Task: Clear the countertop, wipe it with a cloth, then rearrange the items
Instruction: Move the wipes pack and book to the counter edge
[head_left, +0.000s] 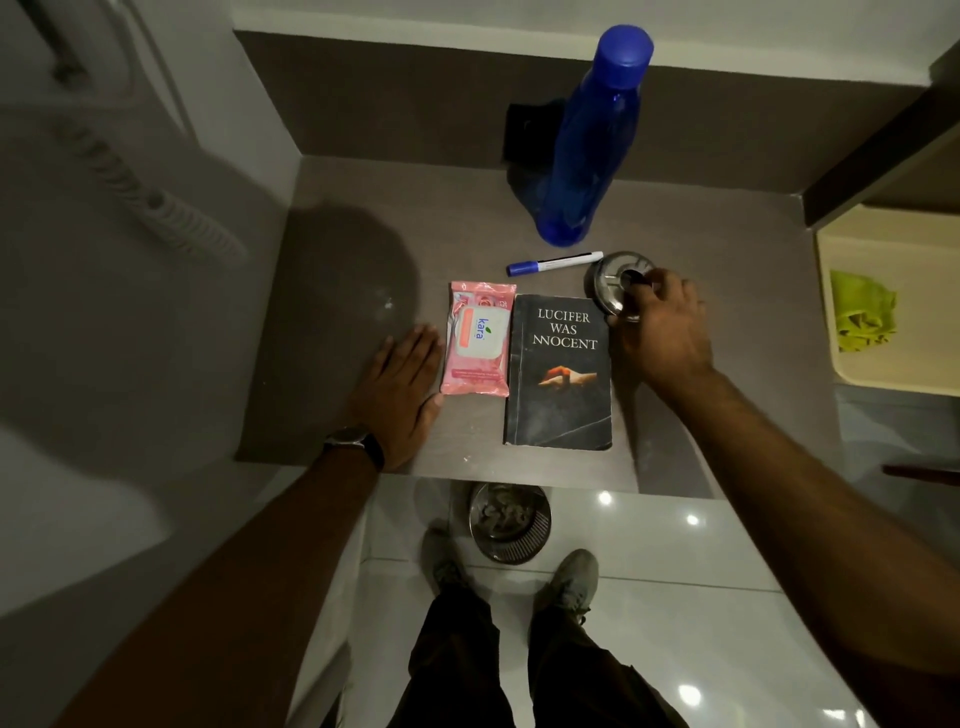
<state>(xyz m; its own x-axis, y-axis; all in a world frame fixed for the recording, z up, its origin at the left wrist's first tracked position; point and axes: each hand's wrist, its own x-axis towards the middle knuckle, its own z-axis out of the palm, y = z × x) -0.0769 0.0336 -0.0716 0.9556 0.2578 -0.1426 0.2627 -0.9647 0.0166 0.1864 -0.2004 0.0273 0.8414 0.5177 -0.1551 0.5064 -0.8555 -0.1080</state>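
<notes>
A: The counter (332, 270) is seen from above, and the book (558, 371) is laid flat near its front edge, cover up.

B: And the left hand (402, 387)?

A: It is pressed flat on the counter, left of the book, fingers stretched out and together. Nothing is held. A watch (353, 439) is worn at the wrist.

B: Between that hand and the book?

A: A pink wipes pack (478, 345) is laid there, just beside the book's left edge, with the hand's fingertips close to it.

B: The right hand (662, 332) now.

A: It is placed at the book's top right corner, fingers curled down around a round steel tin (613, 280). The tin is gripped at its near side, by the look of it; how firmly cannot be told, as the fingertips are hidden.

B: Behind the book?

A: A marker (553, 263) with a blue cap is laid crosswise just past the book's top edge, its white end near the tin. Farther back, a blue bottle (592, 140) is stood upright, cap on.

B: Any cloth?

A: A green cloth (862, 312) is bunched on a cream tray (904, 249), well to the right of the book, off the counter. On the floor in front of the book, a steel bin (509, 522) is seen.
</notes>
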